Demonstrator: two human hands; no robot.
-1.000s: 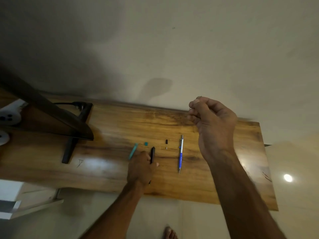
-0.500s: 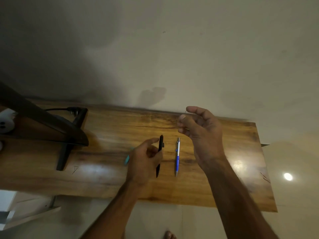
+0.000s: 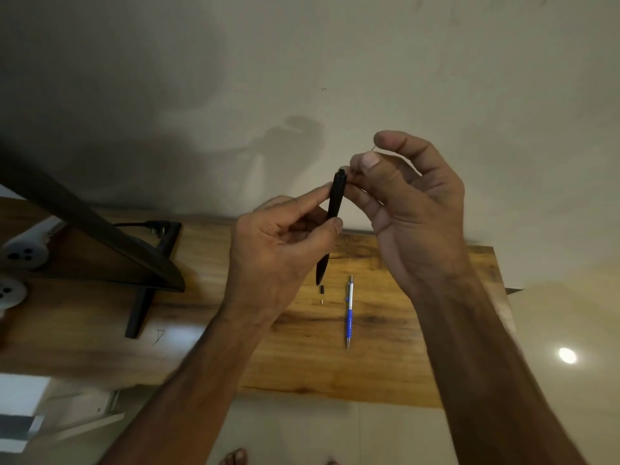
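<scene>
1. I see my left grip [image 3: 278,250] raised, its thumb and forefinger pinching the pen [image 3: 335,199] mid-barrel, with the other fingers tucked behind.
2. My right grip [image 3: 412,216] sits just beside it. Thumb and forefinger tips pinch a hair-thin rod [image 3: 374,148], and the remaining fingers curl loosely.
3. Both forearms reach up from below, converging.

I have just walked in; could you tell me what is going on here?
A person's left hand holds a black pen upright above the table. The right hand pinches a thin rod at the pen's top end, seemingly feeding it in. A blue pencil and a small black piece lie on the table.
</scene>
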